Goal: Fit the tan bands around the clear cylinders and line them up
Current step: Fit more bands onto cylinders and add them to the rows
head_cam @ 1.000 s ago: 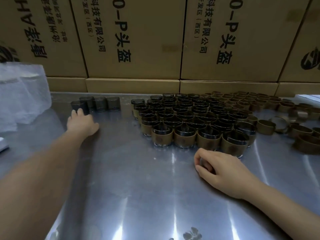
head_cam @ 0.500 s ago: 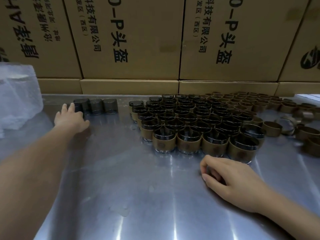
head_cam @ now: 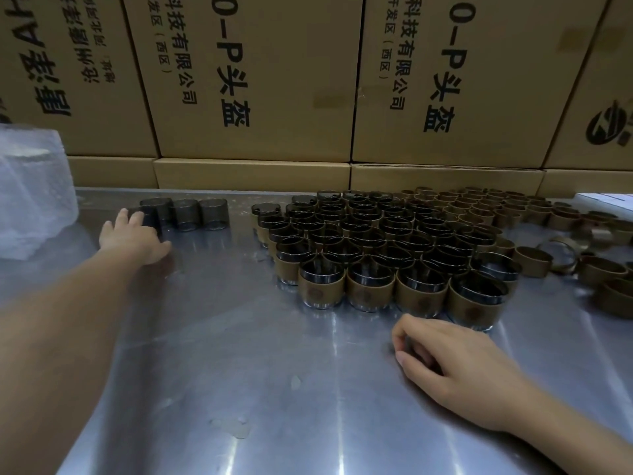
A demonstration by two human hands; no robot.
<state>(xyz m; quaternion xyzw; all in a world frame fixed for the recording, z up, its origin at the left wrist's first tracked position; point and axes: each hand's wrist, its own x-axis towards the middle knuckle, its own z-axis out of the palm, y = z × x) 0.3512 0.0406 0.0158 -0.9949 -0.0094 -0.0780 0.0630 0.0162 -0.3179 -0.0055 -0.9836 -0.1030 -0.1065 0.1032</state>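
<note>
Several bare clear cylinders (head_cam: 214,214) stand in a short row at the far left of the steel table (head_cam: 239,354). My left hand (head_cam: 132,236) reaches out to that row, its straight fingers touching the leftmost cylinder (head_cam: 152,217). A packed block of cylinders wearing tan bands (head_cam: 370,255) fills the table's middle. Loose tan bands (head_cam: 534,257) lie to its right and behind it. Just in front of the block's nearest row, my right hand (head_cam: 452,365) rests on the table with its fingers loosely curled and nothing visible in them.
Stacked cardboard boxes (head_cam: 260,97) form a wall along the table's far edge. A crumpled clear plastic bag (head_cam: 30,200) sits at the far left. A white sheet (head_cam: 606,200) shows at the far right.
My left hand has slid a little further left and forward along the bare cylinder row. The right hand has stayed put while the view shifted slightly.
</note>
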